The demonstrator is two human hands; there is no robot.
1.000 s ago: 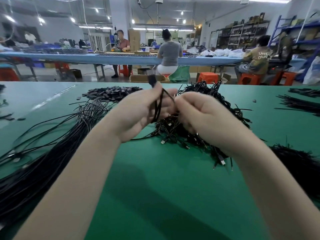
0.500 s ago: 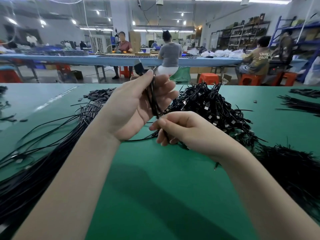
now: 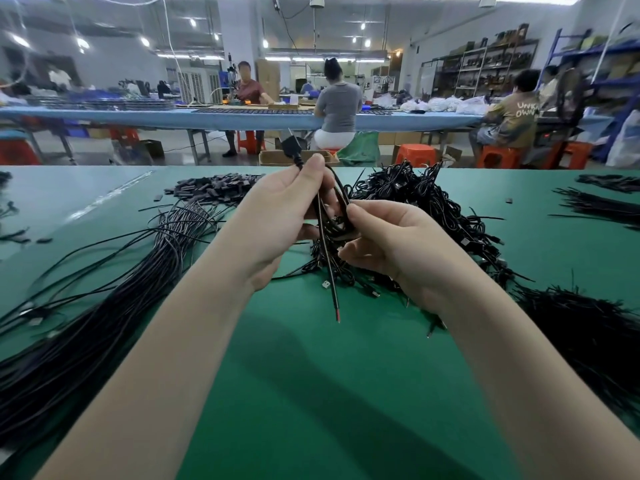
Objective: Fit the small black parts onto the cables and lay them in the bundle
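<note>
Two bare forearms reach out over a green work table (image 3: 311,393), hands meeting above its middle. The left hand (image 3: 277,220) pinches a thin black cable (image 3: 323,258) between thumb and fingertips, its fingers curled round the cable; a small black part (image 3: 290,144) sits at the cable's upper end just above the fingertips, while the lower end hangs free, showing a red tip near the table. The right hand (image 3: 384,237), fingers curled, grips looped black cable strands just beside the left hand (exactly how many it holds cannot be told). Along the near left lies a long bundle of black cables (image 3: 86,323), running diagonally toward the far centre. Behind the hands sits a tangled heap of cables (image 3: 433,202) with small connectors. At the far left of the table rests a pile of small black parts (image 3: 214,187). Beyond the table, seated workers (image 3: 337,105) occupy a long blue bench (image 3: 156,117), with orange stools (image 3: 415,154) and storage shelves (image 3: 485,71) at the back.
</note>
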